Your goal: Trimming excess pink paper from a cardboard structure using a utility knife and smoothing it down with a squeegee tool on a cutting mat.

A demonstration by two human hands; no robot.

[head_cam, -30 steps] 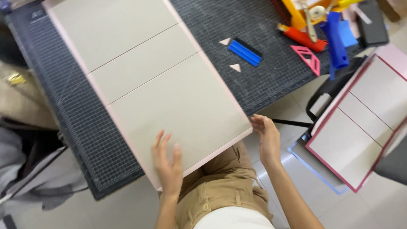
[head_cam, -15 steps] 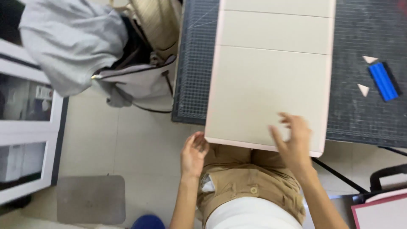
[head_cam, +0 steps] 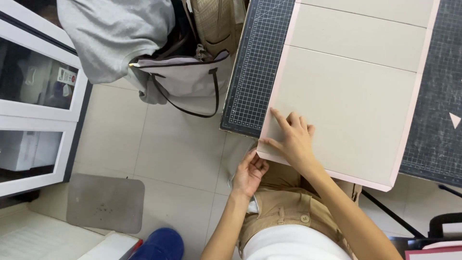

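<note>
Grey board, pink edging, held at its near corner

Grey board panels (head_cam: 351, 106) on pink backing lie flat on the gridded cutting mat (head_cam: 255, 62), overhanging its near edge. We judge it stiff, light and smooth. Our right hand (head_cam: 293, 139) presses spread fingers on the corner; our left hand (head_cam: 249, 172) pinches the pink rim underneath.

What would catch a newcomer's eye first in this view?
A big grey board with pink edges fills the upper right, lying on a dark gridded cutting mat. The right hand presses its near left corner, the left hand curled just below the edge. A pale tote bag sits left.
</note>
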